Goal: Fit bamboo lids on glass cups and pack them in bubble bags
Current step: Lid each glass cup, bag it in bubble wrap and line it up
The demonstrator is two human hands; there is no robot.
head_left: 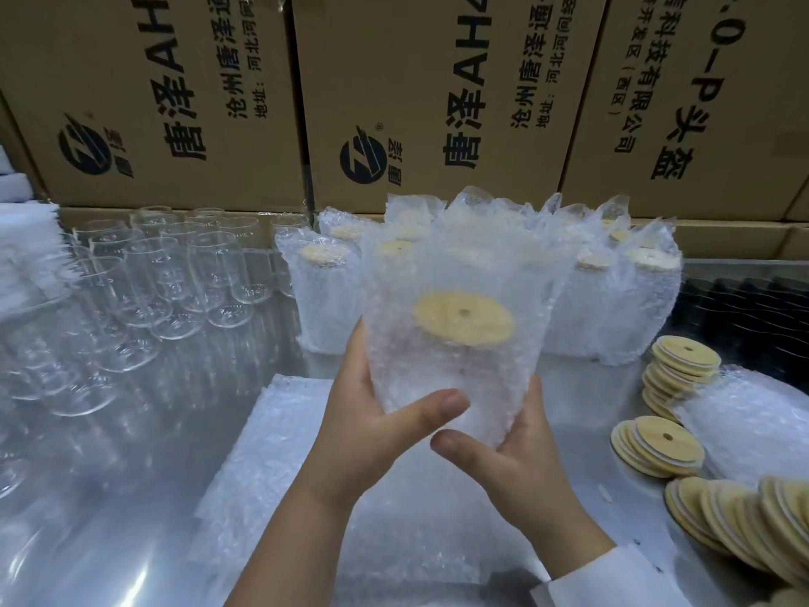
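Two hands share this step: the left hand (372,427) and the right hand (525,466) both grip the lower end of one bubble bag (459,238), held up above the bench (582,387). Their fingers (354,365) curl round the bag's foot with the thumbs pressed across its front, so both are clamped on the bag and on the glass cup (437,378) inside it. The bamboo lid (464,318) shows through the film, seated on the cup's mouth and tilted toward the camera, with a long empty stretch of bag above it.

The cup looks fully dropped in, so the job now is probably to stand it with the packed cups (332,300) at the back. To do that well, hold the glass through the wrap, not the loose film, since bubbles slip on smooth glass. Bring it upright before lowering so the lid does not shift, and set it into a gap beside the row. Bare cups (175,273) stand well apart on the left, and loose lids (656,444) lie at the right.
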